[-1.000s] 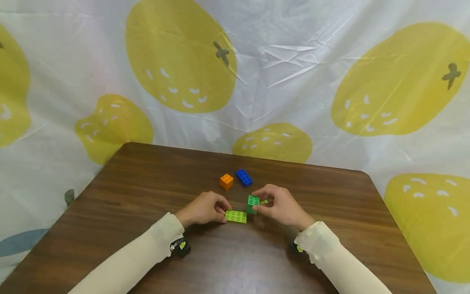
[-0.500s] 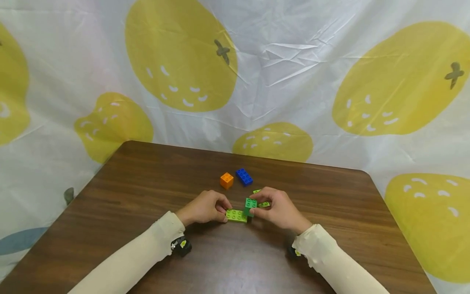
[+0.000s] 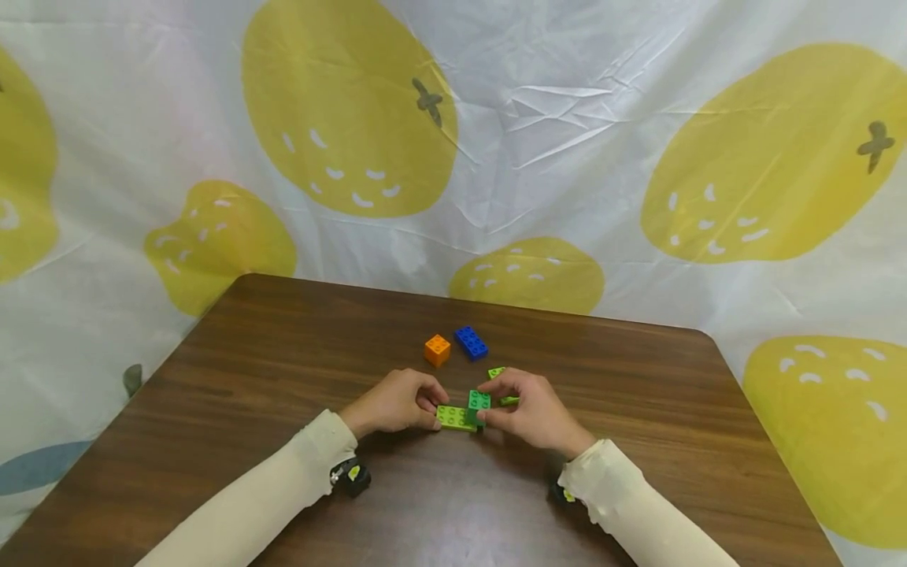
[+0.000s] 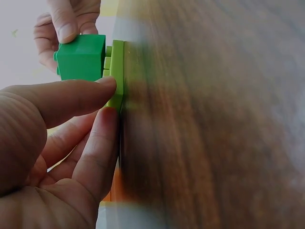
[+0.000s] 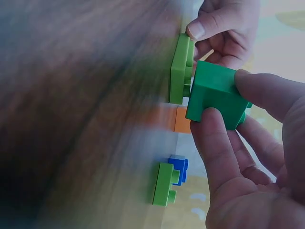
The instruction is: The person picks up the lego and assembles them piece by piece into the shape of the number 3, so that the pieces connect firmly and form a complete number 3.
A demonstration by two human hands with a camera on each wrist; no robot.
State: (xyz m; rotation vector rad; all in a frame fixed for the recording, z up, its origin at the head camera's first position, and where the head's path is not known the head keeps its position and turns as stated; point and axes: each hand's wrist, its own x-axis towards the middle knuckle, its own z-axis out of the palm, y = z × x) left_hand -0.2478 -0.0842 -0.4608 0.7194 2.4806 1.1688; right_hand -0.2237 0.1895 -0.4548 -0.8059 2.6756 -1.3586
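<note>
My left hand (image 3: 399, 402) pinches the left end of a flat lime-green building brick (image 3: 451, 417) that lies on the table. Between thumb and fingers, my right hand (image 3: 530, 408) holds a taller green building brick (image 3: 478, 405) over the right end of the lime one. In the left wrist view the green brick (image 4: 82, 57) sits right at the studs of the lime brick (image 4: 117, 71); whether it is pressed on I cannot tell. The right wrist view shows the green brick (image 5: 214, 93) slightly tilted against those studs.
An orange brick (image 3: 437, 350) and a blue brick (image 3: 471, 342) lie farther back on the brown wooden table (image 3: 319, 331). Another lime-green brick (image 3: 496, 372) is partly hidden behind my right hand. A fruit-patterned cloth (image 3: 538, 189) hangs behind the table.
My right hand has brought the green brick left and down, from beside the lime brick to its right end. The left hand has stayed in place on the lime brick.
</note>
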